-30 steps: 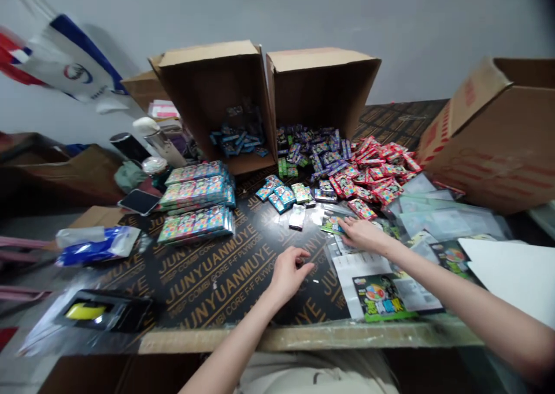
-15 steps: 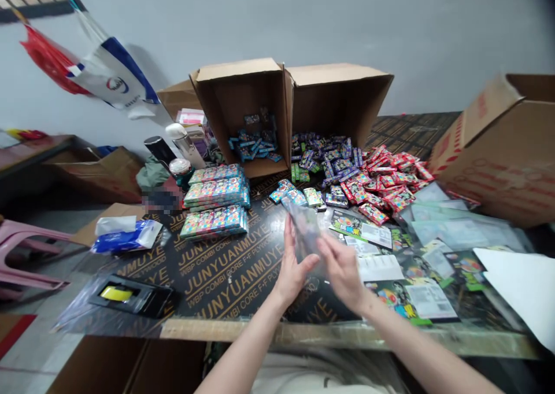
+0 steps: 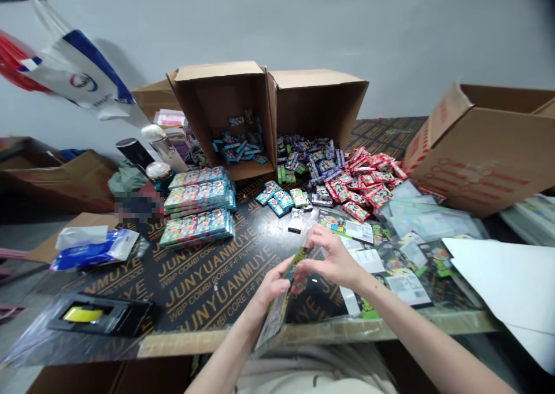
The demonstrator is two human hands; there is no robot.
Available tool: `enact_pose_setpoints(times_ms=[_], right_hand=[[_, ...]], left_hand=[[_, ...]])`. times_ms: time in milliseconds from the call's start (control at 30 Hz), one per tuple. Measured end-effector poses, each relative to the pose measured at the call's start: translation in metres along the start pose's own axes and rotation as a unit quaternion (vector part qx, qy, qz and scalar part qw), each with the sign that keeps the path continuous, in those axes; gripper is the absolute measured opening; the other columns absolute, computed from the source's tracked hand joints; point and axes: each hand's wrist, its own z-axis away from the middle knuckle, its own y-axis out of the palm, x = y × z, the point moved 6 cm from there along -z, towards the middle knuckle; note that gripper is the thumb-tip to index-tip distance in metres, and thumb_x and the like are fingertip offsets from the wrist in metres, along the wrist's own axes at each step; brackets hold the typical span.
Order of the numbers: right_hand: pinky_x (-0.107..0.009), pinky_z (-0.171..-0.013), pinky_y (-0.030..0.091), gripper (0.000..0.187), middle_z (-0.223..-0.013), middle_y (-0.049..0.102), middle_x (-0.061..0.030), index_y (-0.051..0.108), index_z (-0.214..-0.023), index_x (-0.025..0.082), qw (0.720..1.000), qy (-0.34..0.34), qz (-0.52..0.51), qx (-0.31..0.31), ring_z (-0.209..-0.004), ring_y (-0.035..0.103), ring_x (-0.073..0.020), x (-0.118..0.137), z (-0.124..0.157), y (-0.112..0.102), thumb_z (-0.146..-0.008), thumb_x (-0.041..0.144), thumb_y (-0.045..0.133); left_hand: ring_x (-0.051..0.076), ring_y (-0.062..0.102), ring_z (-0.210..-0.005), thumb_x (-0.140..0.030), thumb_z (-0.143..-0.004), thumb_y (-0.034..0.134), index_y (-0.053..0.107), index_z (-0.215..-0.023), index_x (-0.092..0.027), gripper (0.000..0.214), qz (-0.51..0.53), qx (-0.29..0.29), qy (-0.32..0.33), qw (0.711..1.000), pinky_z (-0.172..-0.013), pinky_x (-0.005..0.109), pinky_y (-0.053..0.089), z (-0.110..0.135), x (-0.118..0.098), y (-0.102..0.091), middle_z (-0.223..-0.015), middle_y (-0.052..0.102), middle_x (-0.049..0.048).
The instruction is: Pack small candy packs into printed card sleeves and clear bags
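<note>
The left hand (image 3: 274,287) is clamped on a flat printed packet (image 3: 275,319), thumb on one face. The packet is above the table (image 3: 203,281), tilted, its upper end pointing away from the person and its lower end overlapping the taped front edge from where I stand. The right hand (image 3: 336,261) is at the upper end, fingers curled and touching the packet; I cannot tell whether they pinch it.

Beyond the hands, a white box (image 3: 296,220) lies near a green box (image 3: 298,197) and a group of blue boxes (image 3: 277,200). Red boxes (image 3: 370,180) form a heap beside the purple boxes (image 3: 323,159), which spill from the middle carton (image 3: 321,79). Stacked packs (image 3: 197,226) are located left of these. Printed cards (image 3: 405,287) lie below the right forearm's far side; a tape dispenser (image 3: 102,316) occupies the table's left front corner.
</note>
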Motion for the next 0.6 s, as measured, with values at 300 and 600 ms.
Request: enact_pose_setpoints(times_ms=[300, 600], right_hand=[[-0.032, -0.08, 0.04, 0.051, -0.095, 0.058, -0.0035, 0.057, -0.104, 0.022, 0.99, 0.051, -0.06, 0.113, -0.09, 0.05, -0.0203, -0.013, 0.006, 0.003, -0.06, 0.044, 0.074], [-0.04, -0.085, 0.044, 0.068, -0.11, 0.059, -0.0098, 0.043, -0.121, 0.023, 0.9, 0.22, -0.376, 0.004, -0.1, 0.056, -0.0232, -0.057, 0.026, 0.043, -0.064, 0.045, 0.072]], left_hand=[[0.02, 0.058, -0.084, -0.035, -0.066, 0.067, 0.063, -0.1, -0.015, 0.039, -0.073, -0.025, 0.014, 0.997, -0.077, 0.027, 0.043, 0.005, -0.003, 0.001, -0.09, 0.066, 0.0045], [0.015, 0.055, -0.062, -0.039, -0.068, 0.064, 0.065, -0.084, -0.012, 0.032, -0.056, -0.116, 0.0, 0.992, -0.063, 0.025, 0.043, 0.006, -0.008, -0.018, -0.071, 0.065, 0.004]])
